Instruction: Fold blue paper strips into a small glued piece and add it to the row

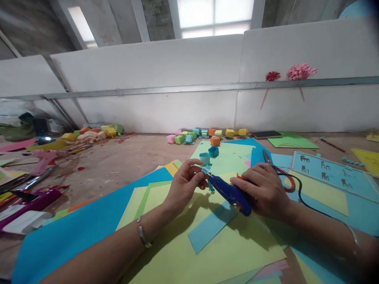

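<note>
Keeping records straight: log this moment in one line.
left hand: pinching light-blue paper piece; right hand: holding blue glue gun; nozzle: at paper piece, contact unclear

And it's nothing legible here: no word, brand or number reads on the glue gun (228,191), nor on the card (335,173) right of it.

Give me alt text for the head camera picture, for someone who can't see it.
A person's right hand holds a blue glue gun, its nozzle right by a small light-blue paper piece pinched in the left hand. Below lie yellow-green paper and blue paper; beyond, small colorful blocks sit before a white wall.
</note>
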The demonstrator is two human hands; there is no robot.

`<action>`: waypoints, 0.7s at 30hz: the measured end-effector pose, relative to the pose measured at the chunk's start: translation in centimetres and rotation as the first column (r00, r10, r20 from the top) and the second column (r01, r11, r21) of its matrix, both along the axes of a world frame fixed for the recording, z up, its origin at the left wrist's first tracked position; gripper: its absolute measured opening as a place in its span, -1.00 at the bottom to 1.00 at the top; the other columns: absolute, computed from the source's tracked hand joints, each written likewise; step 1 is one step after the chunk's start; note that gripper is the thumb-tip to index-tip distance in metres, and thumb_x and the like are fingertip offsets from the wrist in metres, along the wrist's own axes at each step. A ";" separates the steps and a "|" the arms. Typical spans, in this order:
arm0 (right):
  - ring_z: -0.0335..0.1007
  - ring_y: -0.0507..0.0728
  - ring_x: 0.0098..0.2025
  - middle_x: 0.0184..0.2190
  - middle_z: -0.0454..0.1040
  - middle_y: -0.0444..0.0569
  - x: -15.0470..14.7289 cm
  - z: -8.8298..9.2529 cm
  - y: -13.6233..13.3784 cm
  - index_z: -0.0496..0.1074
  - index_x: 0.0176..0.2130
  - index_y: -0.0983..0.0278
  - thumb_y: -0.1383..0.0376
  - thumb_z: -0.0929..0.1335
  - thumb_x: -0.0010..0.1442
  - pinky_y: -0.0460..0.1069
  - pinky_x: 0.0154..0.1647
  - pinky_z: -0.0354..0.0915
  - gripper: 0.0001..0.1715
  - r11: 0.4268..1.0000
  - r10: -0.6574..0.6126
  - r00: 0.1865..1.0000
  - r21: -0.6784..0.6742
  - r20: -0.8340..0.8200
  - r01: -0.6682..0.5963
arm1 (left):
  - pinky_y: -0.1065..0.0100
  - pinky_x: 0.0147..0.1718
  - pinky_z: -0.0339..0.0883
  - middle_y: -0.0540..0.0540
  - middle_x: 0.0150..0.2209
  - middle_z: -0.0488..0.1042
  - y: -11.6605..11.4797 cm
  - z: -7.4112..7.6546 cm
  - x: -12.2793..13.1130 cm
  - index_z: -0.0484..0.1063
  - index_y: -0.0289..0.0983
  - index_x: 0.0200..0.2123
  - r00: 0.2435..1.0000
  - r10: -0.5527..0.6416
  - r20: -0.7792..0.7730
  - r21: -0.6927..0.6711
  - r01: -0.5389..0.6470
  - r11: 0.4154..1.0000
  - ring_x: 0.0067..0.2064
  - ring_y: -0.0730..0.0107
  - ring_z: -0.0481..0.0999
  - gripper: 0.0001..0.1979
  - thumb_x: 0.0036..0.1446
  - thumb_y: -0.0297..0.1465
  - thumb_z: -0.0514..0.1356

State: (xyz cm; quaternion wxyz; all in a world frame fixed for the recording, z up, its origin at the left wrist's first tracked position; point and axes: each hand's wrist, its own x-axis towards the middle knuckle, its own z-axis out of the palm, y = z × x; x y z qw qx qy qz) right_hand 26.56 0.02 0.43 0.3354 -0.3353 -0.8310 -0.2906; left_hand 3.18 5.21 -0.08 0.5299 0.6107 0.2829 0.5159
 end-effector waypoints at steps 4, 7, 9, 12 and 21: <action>0.28 0.14 -0.35 -0.45 0.45 -0.02 0.0 0.0 0.1 0.54 -0.16 0.26 0.27 0.33 0.20 0.09 -0.20 0.09 -0.77 1.000 -0.009 1.000 0.000 0.005 0.009 | 0.47 -0.47 0.36 0.08 -0.43 0.48 0.0 0.1 -0.2 0.21 -0.20 0.06 0.998 -0.047 0.041 -0.053 0.049 0.997 -0.47 0.49 0.50 -0.48 0.09 -0.28 0.33; 0.27 0.13 -0.36 -0.46 0.45 -0.02 0.1 -0.1 0.2 0.54 -0.17 0.25 0.21 0.34 0.20 0.09 -0.20 0.09 -0.75 1.000 -0.029 1.000 -0.006 0.003 0.029 | 0.49 -0.48 0.31 0.10 -0.44 0.46 -0.2 0.2 -0.3 0.17 -0.20 0.13 0.996 -0.056 0.075 -0.110 0.064 0.992 -0.48 0.53 0.46 -0.40 0.08 -0.29 0.33; 0.27 0.13 -0.36 -0.46 0.45 -0.02 0.1 -0.1 0.2 0.54 -0.17 0.25 0.17 0.34 0.20 0.09 -0.19 0.09 -0.72 0.999 -0.044 0.999 -0.001 -0.004 0.044 | 0.49 -0.48 0.28 0.10 -0.44 0.45 -0.2 0.3 -0.3 0.16 -0.18 0.17 0.994 -0.057 0.093 -0.146 0.071 0.987 -0.48 0.54 0.44 -0.37 0.08 -0.30 0.34; 0.28 0.14 -0.34 -0.45 0.45 -0.01 0.2 -0.2 0.2 0.54 -0.17 0.27 0.14 0.35 0.19 0.09 -0.19 0.09 -0.69 0.998 -0.061 0.998 0.007 -0.019 0.062 | 0.48 -0.49 0.26 0.10 -0.43 0.46 -0.2 0.3 -0.4 0.14 -0.17 0.19 0.991 -0.063 0.121 -0.191 0.086 0.978 -0.49 0.54 0.42 -0.34 0.07 -0.32 0.34; 0.27 0.13 -0.34 -0.45 0.45 -0.01 0.1 -0.2 0.3 0.53 -0.16 0.30 0.26 0.36 0.19 0.09 -0.17 0.09 -0.76 0.994 -0.008 1.000 0.105 -0.002 0.008 | 0.45 -0.50 0.23 0.05 -0.47 0.47 0.1 0.5 -0.4 0.28 -0.27 0.01 0.996 -0.065 0.066 -0.237 0.079 0.968 -0.49 0.48 0.45 -0.48 0.02 -0.31 0.38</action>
